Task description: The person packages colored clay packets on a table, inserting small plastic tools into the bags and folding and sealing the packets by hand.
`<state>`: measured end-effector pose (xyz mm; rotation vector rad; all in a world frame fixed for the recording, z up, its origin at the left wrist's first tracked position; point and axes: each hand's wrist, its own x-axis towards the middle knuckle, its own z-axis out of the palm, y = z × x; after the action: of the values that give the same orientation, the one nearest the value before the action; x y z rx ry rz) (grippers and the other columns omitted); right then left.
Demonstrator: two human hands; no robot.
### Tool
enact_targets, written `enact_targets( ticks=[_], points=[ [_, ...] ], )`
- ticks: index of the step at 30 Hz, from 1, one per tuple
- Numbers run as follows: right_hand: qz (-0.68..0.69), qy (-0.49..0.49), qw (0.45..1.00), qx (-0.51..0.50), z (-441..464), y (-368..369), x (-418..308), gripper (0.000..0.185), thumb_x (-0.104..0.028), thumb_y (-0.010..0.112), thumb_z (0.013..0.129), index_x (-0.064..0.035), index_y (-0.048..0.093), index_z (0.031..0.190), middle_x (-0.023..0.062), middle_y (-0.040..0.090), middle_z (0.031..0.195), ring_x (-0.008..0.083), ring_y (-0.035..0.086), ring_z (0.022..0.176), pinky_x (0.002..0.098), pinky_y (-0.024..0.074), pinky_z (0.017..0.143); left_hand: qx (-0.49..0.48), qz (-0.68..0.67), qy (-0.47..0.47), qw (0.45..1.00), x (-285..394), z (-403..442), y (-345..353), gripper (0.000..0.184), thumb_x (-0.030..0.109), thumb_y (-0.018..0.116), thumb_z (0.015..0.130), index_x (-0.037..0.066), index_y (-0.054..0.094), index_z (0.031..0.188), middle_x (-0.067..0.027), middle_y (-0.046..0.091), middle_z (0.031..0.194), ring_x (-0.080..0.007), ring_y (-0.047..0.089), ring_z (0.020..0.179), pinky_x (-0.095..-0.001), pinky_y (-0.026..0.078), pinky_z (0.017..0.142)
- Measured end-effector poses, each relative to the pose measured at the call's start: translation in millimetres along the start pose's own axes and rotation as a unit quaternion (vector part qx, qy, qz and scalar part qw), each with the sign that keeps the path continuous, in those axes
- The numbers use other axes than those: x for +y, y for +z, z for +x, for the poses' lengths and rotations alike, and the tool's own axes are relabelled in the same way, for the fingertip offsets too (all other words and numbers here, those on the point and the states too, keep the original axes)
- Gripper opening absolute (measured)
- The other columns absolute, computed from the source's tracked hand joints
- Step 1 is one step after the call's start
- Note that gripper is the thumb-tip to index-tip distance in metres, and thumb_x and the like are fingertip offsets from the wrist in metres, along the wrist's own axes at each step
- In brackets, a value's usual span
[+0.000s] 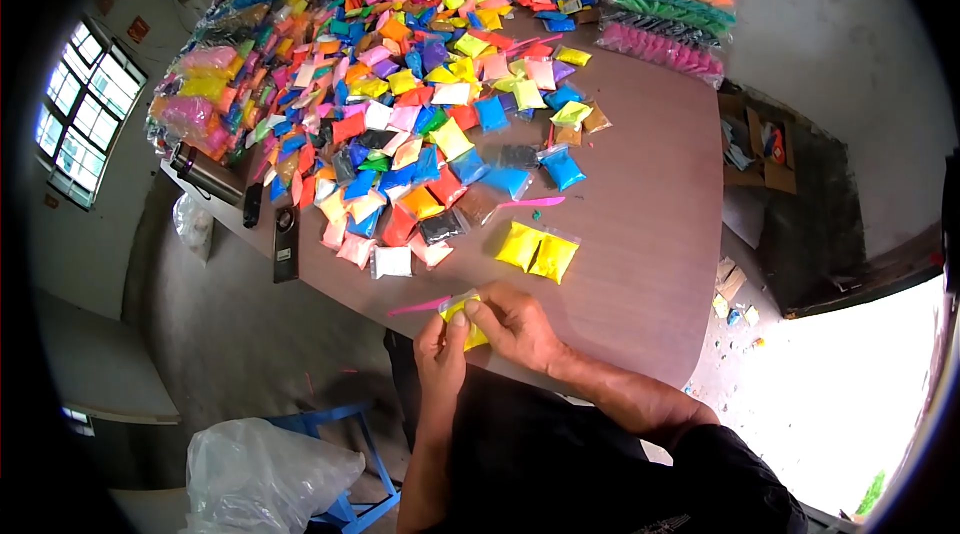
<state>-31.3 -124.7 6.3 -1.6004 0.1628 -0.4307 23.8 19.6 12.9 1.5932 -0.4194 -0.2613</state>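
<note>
Both my hands hold one small yellow packet (pixel 475 337) near the table's front edge. My left hand (pixel 440 354) grips its left side, with the thumb pressed on it. My right hand (pixel 518 329) pinches the upper right part, fingers partly hidden behind. A thin pink plastic stick (pixel 415 309) lies just beyond the left fingertips; whether it touches the packet I cannot tell. Two yellow packets (pixel 537 252) lie side by side on the table farther off. Behind them rests a pink stick (pixel 532 202) with a flattened end.
A large heap of colourful packets (pixel 400 124) covers the table's (pixel 650 234) far and left parts. Bundled bags (pixel 670 4) stand at the back right. A thermos (pixel 205 174) lies at the left edge. Below are a blue stool (pixel 365 434) with a plastic bag (pixel 270 474) and a cardboard box (pixel 775 159).
</note>
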Motion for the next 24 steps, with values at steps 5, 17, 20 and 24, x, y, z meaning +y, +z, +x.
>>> enact_targets(
  ticks=[5,17,20,24],
  points=[
    [0.003,0.031,0.999,-0.031,-3,4,12,0.02,-0.016,0.064,0.108,0.0024,0.069,0.111,0.0056,0.068,0.091,0.0093,0.062,0.086,0.0277,0.0534,0.076,-0.004,-0.008,-0.027,1.0,-3,-4,-3,0.028,0.023,0.066,0.106,-0.002,0.07,0.119,-0.0015,0.07,0.1,-0.0083,0.06,0.091,-0.026,0.05,0.08],
    [-0.039,0.008,0.999,0.004,1,2,0,0.023,-0.02,0.062,0.109,0.0027,0.067,0.104,0.0073,0.065,0.081,0.0112,0.058,0.075,0.0312,0.0505,0.068,-0.014,-0.024,-0.024,0.999,12,-4,2,0.026,0.02,0.066,0.108,-0.004,0.069,0.117,0.0024,0.064,0.09,-0.004,0.055,0.079,-0.0226,0.046,0.069],
    [-0.053,0.005,0.999,0.0,1,1,-4,0.023,-0.021,0.064,0.108,0.0018,0.067,0.102,0.0093,0.063,0.075,0.0115,0.057,0.07,0.0321,0.0501,0.064,-0.018,-0.028,-0.019,0.999,7,-3,-1,0.026,0.02,0.068,0.106,-0.005,0.069,0.114,0.003,0.064,0.086,-0.0039,0.054,0.075,-0.0226,0.044,0.065],
    [-0.041,0.019,0.999,0.003,-3,-1,7,0.025,-0.022,0.06,0.111,0.0016,0.065,0.104,0.0037,0.066,0.086,0.0101,0.056,0.08,0.0294,0.051,0.072,-0.016,-0.007,0.007,1.0,10,-1,4,0.028,0.025,0.072,0.104,-0.003,0.068,0.103,0.0016,0.063,0.08,-0.0039,0.05,0.069,-0.0252,0.042,0.06]
  ],
)
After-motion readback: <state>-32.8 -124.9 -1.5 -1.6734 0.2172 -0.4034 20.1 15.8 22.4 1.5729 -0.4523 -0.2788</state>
